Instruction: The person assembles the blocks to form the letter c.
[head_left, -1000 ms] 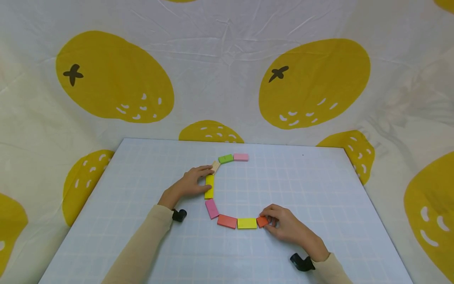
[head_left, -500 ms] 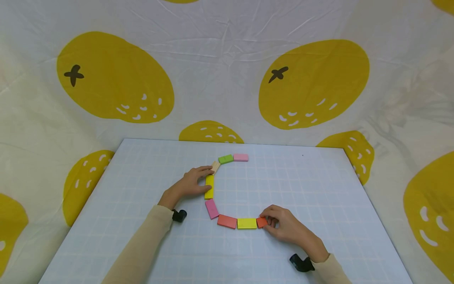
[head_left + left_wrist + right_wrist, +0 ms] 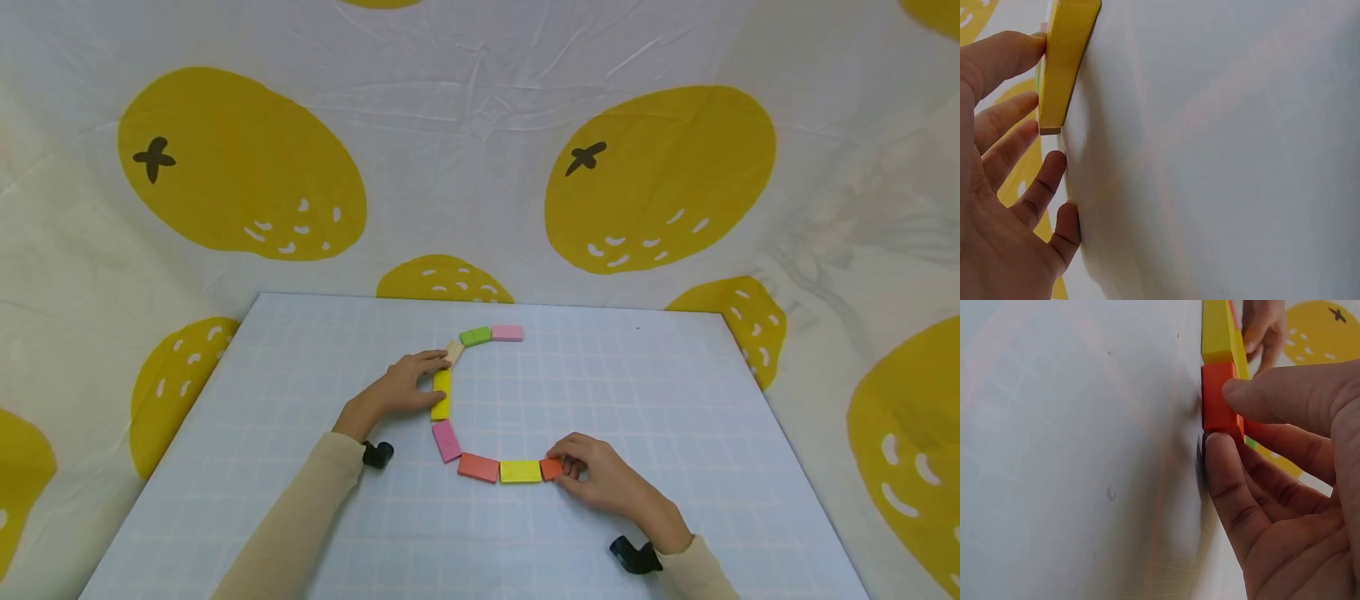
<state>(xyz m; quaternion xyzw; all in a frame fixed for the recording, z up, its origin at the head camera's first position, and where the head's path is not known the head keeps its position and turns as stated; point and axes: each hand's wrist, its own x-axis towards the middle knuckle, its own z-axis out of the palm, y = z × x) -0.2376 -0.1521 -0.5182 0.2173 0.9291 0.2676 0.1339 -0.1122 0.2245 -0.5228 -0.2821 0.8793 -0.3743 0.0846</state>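
Observation:
Coloured blocks form a C-shaped line on the table. My left hand (image 3: pixel 405 385) lies along its left side, thumb touching a yellow block (image 3: pixel 441 408) and fingertips at a plain wooden block (image 3: pixel 454 352). In the left wrist view that yellow block (image 3: pixel 1067 62) meets the thumb tip while the other fingers spread loosely. At the line's lower right end, my right hand (image 3: pixel 600 477) pinches an orange block (image 3: pixel 551 470) between thumb and fingers. This orange block (image 3: pixel 1217 397) stands against the end of a second yellow block (image 3: pixel 1217 334).
A green block (image 3: pixel 476 337) and a pale pink block (image 3: pixel 507 333) make the upper end of the curve. A pink block (image 3: pixel 447 442) and a red block (image 3: pixel 478 467) link the two yellow ones. Behind the white table (image 3: pixel 675 392) hangs a fruit-patterned cloth (image 3: pixel 465 167).
The orange block, in the right hand's pinch, has straightened slightly against the lower yellow block. The left hand stays where it was.

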